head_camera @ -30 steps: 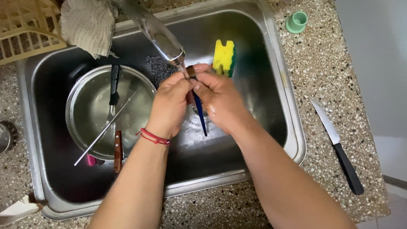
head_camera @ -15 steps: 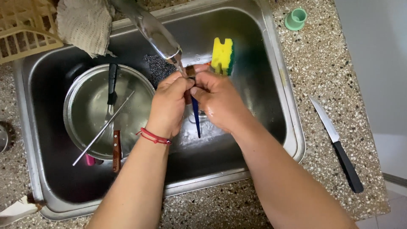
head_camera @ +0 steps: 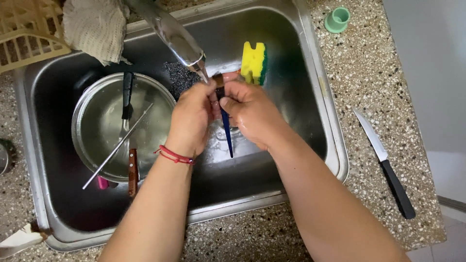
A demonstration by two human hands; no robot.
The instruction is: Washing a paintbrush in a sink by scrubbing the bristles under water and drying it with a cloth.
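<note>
Both of my hands are over the middle of the steel sink [head_camera: 335, 145], just under the tip of the chrome faucet [head_camera: 172, 34]. My left hand [head_camera: 191, 116], with a red string bracelet at the wrist, and my right hand [head_camera: 252, 114] together grip a thin utensil [head_camera: 226, 133] with a dark blue handle. The handle hangs down between the hands, and its dark brownish upper end sits at the spout. My fingers hide the middle of the utensil.
A steel bowl [head_camera: 97, 121] in the sink's left half holds a black-handled utensil [head_camera: 127, 97], a metal rod [head_camera: 116, 148] and a wooden-handled piece [head_camera: 132, 172]. A yellow-green sponge [head_camera: 255, 62] lies behind my hands. On the counter lie a black-handled knife [head_camera: 383, 162] and a green cap [head_camera: 337, 19].
My hands stay under the spout and shift only a little. The blue handle has swung slightly, from slanting right to hanging nearly straight down.
</note>
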